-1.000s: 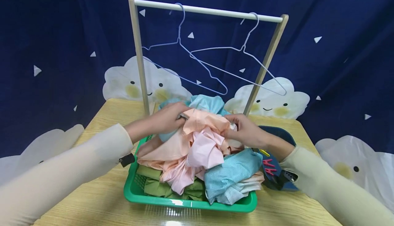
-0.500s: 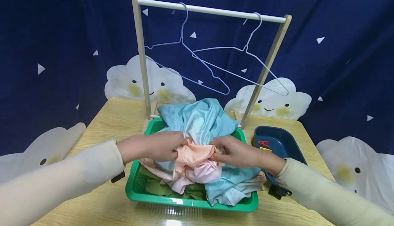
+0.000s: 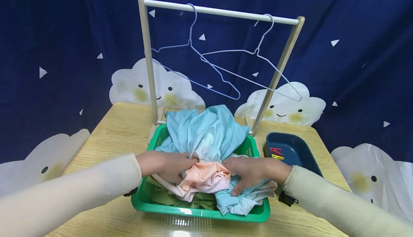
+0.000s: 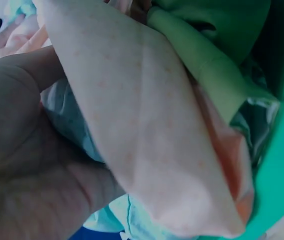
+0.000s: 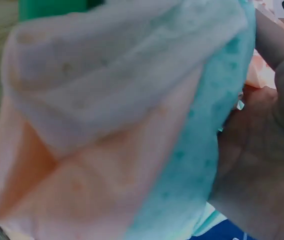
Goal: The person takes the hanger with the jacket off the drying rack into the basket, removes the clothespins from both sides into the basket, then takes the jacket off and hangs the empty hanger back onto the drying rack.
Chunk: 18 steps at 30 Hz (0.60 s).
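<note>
A green plastic basket (image 3: pixel 200 212) full of crumpled clothes stands in the head view's middle. My left hand (image 3: pixel 166 165) presses into the pile at the left of a peach and pink cloth (image 3: pixel 206 174). At that cloth's other side my right hand (image 3: pixel 250 172) lies with its thumb stretched out, over a light blue cloth (image 3: pixel 238 201). Larger light blue fabric (image 3: pixel 206 126) heaps at the back, and olive green fabric (image 3: pixel 180 197) lies in front. Pale peach cloth (image 4: pixel 132 120) fills the left wrist view beside the palm. Several fingertips are hidden among the folds.
Behind the basket stands a small clothes rack (image 3: pixel 222 12) with a blue hanger (image 3: pixel 190 43) and a paler hanger (image 3: pixel 258 50). To the right, a navy bin (image 3: pixel 298 149) holds red and yellow pieces. All stand on a wooden table (image 3: pixel 119 129) before a dark blue curtain.
Both hands have come down and nearer with the peach and pink cloth, which now lies lower and more bunched. The right thumb has spread. More light blue fabric shows at the back.
</note>
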Each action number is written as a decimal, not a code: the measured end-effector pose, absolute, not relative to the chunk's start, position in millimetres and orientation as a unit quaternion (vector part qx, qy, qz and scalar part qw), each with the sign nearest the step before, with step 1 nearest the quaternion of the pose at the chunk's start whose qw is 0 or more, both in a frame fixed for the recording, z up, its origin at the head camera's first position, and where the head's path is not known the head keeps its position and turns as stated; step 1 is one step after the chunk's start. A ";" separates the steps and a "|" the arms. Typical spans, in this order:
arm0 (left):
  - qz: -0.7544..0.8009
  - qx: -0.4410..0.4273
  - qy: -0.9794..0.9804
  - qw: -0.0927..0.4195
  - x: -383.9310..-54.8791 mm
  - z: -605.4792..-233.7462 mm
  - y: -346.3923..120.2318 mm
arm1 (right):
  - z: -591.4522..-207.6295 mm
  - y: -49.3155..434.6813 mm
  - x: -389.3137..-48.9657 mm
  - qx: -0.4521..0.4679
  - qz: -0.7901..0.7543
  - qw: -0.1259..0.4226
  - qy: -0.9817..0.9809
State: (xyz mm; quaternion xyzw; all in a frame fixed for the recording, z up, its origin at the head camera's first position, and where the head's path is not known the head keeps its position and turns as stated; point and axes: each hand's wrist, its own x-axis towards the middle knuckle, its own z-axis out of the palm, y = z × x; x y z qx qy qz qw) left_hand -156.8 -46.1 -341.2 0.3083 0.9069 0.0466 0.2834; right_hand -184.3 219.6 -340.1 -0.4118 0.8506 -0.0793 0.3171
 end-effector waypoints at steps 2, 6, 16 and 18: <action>0.038 0.301 0.909 0.287 -156.9 -345.0 -43.2 | -345.0 218.0 -185.9 -0.408 -0.074 0.332 0.847; 0.017 0.282 0.912 0.298 -156.8 -349.4 -37.8 | -354.1 211.9 -188.8 -0.417 -0.066 0.351 0.836; -0.059 0.271 0.904 0.324 -170.5 -365.5 -23.3 | -366.0 194.6 -193.0 -0.387 -0.027 0.378 0.841; -0.090 0.283 0.898 0.325 -174.2 -368.0 -18.9 | -367.3 192.7 -193.4 -0.385 -0.021 0.377 0.842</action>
